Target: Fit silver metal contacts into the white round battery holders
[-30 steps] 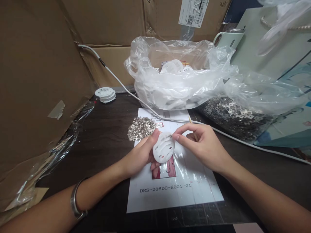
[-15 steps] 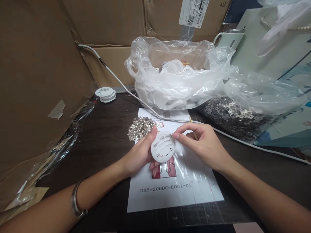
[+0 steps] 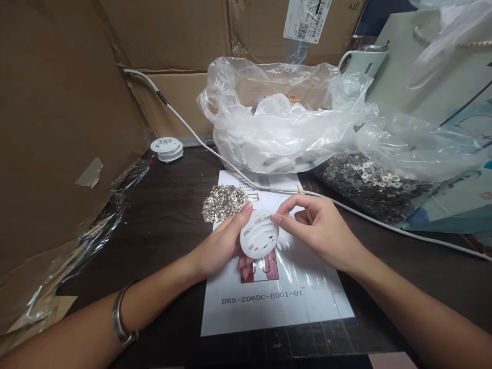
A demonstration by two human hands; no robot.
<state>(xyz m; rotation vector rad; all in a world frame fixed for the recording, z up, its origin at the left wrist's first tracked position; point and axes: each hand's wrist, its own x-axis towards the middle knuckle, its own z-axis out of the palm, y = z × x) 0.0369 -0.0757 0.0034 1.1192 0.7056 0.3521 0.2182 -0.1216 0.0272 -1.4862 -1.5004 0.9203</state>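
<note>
Dim; glare-streaked across the white rectangular paper sheet; darker left of it, along the flat brown cardboard wall.

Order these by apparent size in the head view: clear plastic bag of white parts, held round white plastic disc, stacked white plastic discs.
Clear bag of white parts
Held round white disc
Stacked white discs; farther, so true size unsure

My left hand holds a white disc over a printed sheet on the bench; my right hand pinches at its upper right edge. Beyond lie small metal pieces heaped together and a clear bag of round white parts.
</note>
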